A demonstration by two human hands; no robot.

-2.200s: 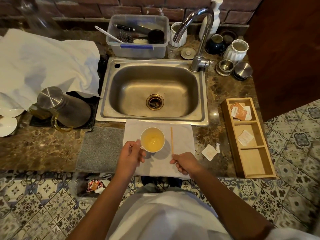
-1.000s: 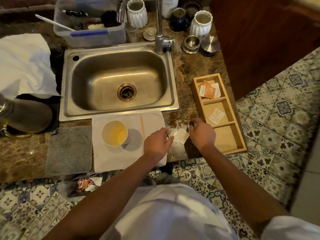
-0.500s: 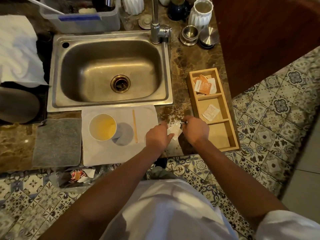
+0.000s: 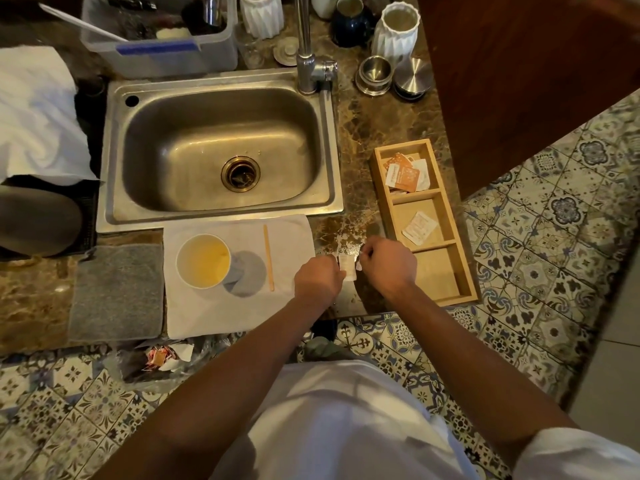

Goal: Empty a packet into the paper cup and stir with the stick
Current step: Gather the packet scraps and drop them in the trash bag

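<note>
Two hands work at the counter's front edge. Leftmost, our paper cup [image 4: 203, 260] stands on the white cloth [image 4: 239, 306], stick [image 4: 268, 258] beside it. Our left hand [image 4: 319, 279] and right hand [image 4: 389, 263] pinch the packet [image 4: 347, 267] between them, near the wooden tray [image 4: 450, 216].

Brown marble counter [image 4: 360, 140], steel sink [image 4: 221, 98], patterned blue floor tiles [image 4: 554, 258], dark wooden cabinet [image 4: 519, 64], dim warm light

The sink [image 4: 221, 147] is brushed metal with a dull shine. The table [image 4: 356, 133] is glossy brown marble. The tray [image 4: 381, 188] is smooth pale wood; the cup [image 4: 180, 268] is matt white paper.
</note>
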